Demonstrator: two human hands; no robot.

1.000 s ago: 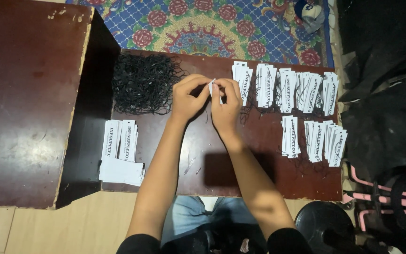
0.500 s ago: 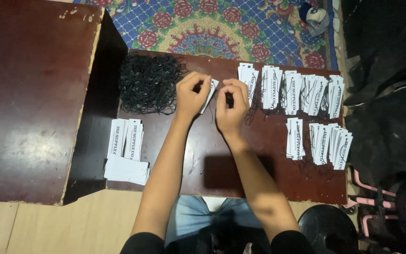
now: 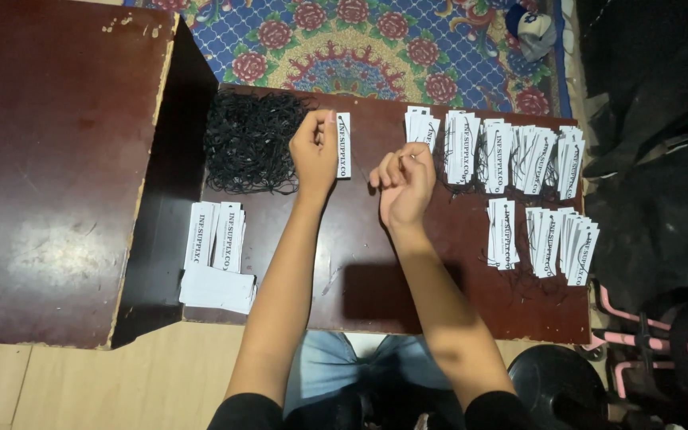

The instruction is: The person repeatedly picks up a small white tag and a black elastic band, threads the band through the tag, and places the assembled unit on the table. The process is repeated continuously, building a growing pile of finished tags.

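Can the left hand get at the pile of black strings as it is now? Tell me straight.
Probably yes. The left hand holds a white tag right beside the pile of black strings, with nothing between them, though its fingers are busy gripping the tag.

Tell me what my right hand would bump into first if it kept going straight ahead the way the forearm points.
Probably the nearest stack of white tags, at the left end of the far row on the dark table. The right hand is angled up and slightly toward it, though its height above the table is hard to judge.
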